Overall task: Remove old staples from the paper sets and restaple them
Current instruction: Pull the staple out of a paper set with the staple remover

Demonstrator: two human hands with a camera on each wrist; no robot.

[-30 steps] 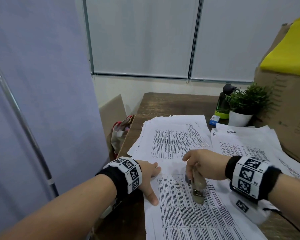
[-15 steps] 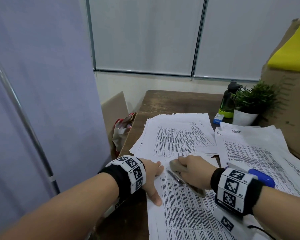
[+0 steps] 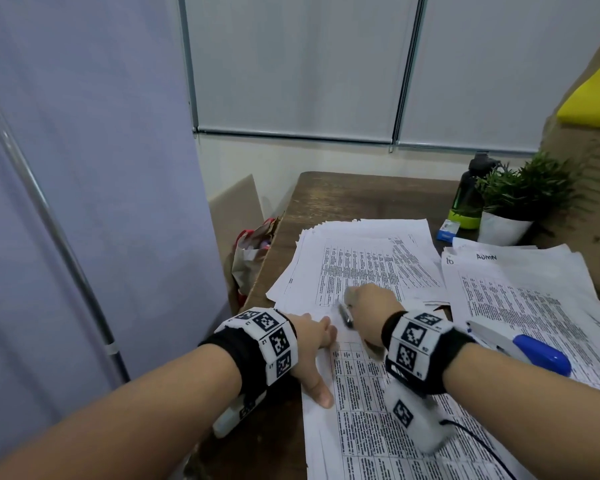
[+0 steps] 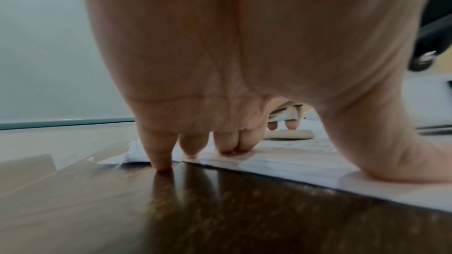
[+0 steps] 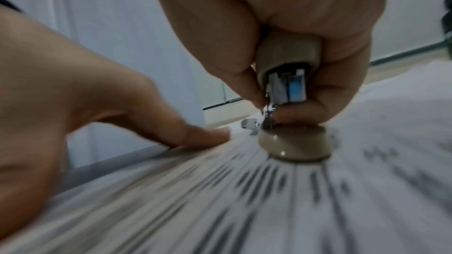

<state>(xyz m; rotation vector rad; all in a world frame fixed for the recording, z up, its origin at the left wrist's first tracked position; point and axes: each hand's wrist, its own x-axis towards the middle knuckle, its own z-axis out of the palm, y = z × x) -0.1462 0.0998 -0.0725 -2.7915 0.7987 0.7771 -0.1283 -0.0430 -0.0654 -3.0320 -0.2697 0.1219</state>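
The front paper set of printed tables lies on the dark wooden table. My left hand presses flat on its left edge with straight fingers; in the left wrist view the fingertips touch the paper edge and the table. My right hand grips a beige stapler at the set's top left corner. In the right wrist view the stapler has its base on the paper, the fingers curled round its top, and my left hand lies beside it.
A blue and white stapler lies on the right paper pile. Another pile lies behind. A potted plant, a dark bottle, a small blue box and a cardboard box stand at the back right.
My right hand has carried the beige stapler from the middle of the sheet up to its top left corner. The left hand has stayed pressed on the paper's left edge.
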